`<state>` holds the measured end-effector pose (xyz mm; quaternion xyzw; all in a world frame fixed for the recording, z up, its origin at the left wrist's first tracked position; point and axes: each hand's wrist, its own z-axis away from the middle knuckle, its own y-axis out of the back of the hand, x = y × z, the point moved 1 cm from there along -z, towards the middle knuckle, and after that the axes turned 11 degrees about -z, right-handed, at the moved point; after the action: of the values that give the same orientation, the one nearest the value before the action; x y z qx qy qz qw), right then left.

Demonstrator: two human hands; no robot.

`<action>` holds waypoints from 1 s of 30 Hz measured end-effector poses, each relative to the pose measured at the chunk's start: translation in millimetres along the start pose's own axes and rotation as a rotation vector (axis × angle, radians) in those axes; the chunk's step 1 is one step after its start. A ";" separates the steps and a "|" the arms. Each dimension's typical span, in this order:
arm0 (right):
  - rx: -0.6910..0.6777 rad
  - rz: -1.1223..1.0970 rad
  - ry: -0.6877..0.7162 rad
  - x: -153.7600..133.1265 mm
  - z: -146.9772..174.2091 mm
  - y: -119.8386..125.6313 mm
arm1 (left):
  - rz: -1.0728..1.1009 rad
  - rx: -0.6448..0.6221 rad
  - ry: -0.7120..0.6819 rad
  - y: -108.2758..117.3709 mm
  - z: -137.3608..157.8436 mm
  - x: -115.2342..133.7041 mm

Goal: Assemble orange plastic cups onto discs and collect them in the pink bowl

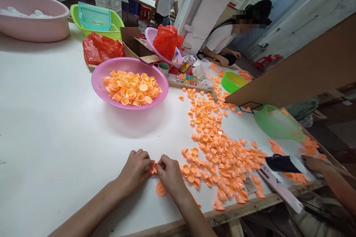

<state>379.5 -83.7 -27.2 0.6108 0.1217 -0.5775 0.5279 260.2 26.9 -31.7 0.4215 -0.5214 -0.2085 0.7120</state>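
Note:
My left hand (135, 170) and my right hand (171, 176) meet low in the middle of the view, just above the white table (83, 148). Their fingertips pinch a small orange plastic cup (153, 168), partly hidden by the fingers. A flat round orange disc (160, 189) lies on the table under my right wrist, with a small raised ring at its centre. To the right of my right hand spreads a heap of small orange cups (228, 155). Ahead stands a pink-purple bowl (97, 85), holding many similar orange cups.
Behind the bowl are a red plastic bag (102, 50), a cardboard box (130, 46) and a green mug (163, 67). A cardboard panel (300, 55) slants across the right. Co-workers (224, 40) sit beyond; a neighbour's hand (314, 164) is at right, near a pink phone-like object (280, 189).

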 end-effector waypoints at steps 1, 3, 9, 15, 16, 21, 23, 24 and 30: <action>0.000 0.011 0.017 0.7 0.5 -0.1 | 0.054 -0.039 0.020 2.9 -1.2 1.0; -0.007 0.021 0.038 0.8 0.9 1.0 | 0.206 -0.100 0.115 7.2 -5.3 4.5; -0.004 0.046 0.044 -5.8 7.0 -1.3 | 0.218 -0.109 0.367 -0.4 -13.3 16.6; 0.082 0.004 0.030 -4.8 14.6 -9.6 | 0.188 -0.016 0.314 -19.7 1.9 17.0; 0.036 -0.041 0.034 -4.2 14.4 -4.6 | 0.194 -0.022 0.307 -19.9 2.8 17.3; 0.068 -0.058 0.161 7.4 17.9 52.5 | 0.328 0.210 0.337 35.3 -24.2 12.9; 0.063 0.050 0.227 16.2 21.8 72.0 | 0.306 0.466 0.338 87.1 -46.7 7.0; 0.029 0.101 0.249 20.4 24.1 77.7 | 0.288 0.573 0.347 114.0 -57.6 3.2; -0.008 0.260 0.194 29.3 33.9 73.7 | 0.148 0.708 0.303 165.7 -57.5 -16.0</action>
<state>424.7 -154.3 -6.9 0.6722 0.0945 -0.4418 0.5865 283.5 153.0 88.9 0.6284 -0.4789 0.1007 0.6047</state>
